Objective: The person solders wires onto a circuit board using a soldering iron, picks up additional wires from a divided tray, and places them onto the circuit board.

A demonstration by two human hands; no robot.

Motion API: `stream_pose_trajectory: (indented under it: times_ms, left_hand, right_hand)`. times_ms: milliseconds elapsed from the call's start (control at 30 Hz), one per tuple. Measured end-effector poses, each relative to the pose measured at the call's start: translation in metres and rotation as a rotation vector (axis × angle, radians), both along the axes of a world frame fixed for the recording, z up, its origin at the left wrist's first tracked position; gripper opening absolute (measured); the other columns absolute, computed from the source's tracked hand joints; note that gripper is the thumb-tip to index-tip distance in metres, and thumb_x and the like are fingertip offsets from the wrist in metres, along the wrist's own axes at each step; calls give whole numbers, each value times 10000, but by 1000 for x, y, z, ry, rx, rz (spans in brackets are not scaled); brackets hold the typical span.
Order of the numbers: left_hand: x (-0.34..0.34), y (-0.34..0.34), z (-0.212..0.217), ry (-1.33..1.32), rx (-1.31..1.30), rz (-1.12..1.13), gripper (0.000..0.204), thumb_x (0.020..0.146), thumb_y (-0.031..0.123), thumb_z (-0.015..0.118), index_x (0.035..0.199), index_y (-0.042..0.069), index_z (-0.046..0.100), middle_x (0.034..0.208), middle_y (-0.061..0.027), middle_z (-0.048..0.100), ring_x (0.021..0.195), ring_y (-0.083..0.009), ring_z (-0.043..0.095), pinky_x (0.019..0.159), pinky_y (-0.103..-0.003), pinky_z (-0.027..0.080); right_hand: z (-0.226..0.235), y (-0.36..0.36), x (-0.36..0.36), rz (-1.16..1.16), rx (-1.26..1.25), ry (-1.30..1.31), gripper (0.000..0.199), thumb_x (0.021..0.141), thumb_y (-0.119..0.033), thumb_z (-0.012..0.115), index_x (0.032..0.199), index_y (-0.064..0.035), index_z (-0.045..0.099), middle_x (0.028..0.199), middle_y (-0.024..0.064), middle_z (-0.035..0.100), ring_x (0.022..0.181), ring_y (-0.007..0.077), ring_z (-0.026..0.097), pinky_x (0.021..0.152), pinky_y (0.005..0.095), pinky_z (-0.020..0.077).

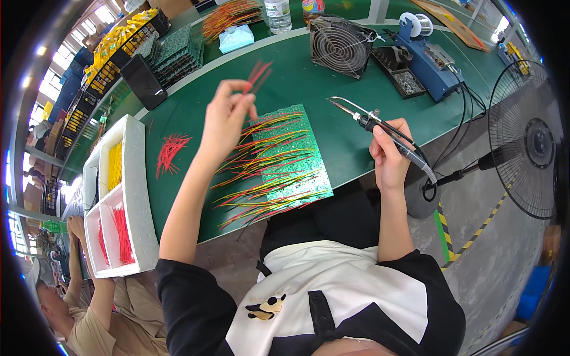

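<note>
Shirt [356, 285], then board [320, 172] at table edge [356, 174]

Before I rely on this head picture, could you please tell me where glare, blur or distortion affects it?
Head view: glare whitens the lower right of the circuit board; the red wires in the left hand look smeared, perhaps by motion; the windows are washed out; the far edge of the table bows; the corners go black.

Raised red wires [255, 76] left of slanted soldering iron [367, 123]
</note>
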State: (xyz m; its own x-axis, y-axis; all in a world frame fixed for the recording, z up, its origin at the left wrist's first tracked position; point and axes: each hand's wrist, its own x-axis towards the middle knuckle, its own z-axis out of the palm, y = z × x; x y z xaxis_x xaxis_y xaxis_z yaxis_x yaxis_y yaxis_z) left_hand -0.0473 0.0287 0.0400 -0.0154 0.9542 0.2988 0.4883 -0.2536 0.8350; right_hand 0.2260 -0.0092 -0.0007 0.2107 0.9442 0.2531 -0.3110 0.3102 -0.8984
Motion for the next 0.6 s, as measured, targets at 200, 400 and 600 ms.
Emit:
stream_pose_trajectory:
  times_ms: [200, 400, 600]
  left_hand:
    - [12, -25, -29, 131, -26, -110, 99, 838, 68, 603, 874, -23, 620, 667, -4, 593, 539, -16, 447, 482, -204, 338]
    - [18, -30, -23, 261, 169, -71, 101, 759, 54, 651, 847, 15, 682, 704, -68, 590, 520, -131, 514, 497, -254, 415]
    - [18, -30, -30, 281, 167, -109, 110, 772, 29, 644, 873, 19, 688, 746, -72, 574, 550, -150, 536, 515, -263, 445]
  right_hand:
    - [-6, -4, 6, -1, 16, -14, 163, 827, -72, 633, 821, -47, 473, 557, 17, 500, 425, 37, 409, 365, 161, 271]
    - [-5, -17, 0, 105, -25, -40, 179, 824, -97, 644, 793, -41, 476, 553, 16, 505, 405, 30, 398, 352, 160, 272]
    - [-4, -15, -1, 98, -32, -71, 175, 820, -92, 642, 793, -36, 479, 541, 15, 501, 403, 26, 397, 349, 160, 270]
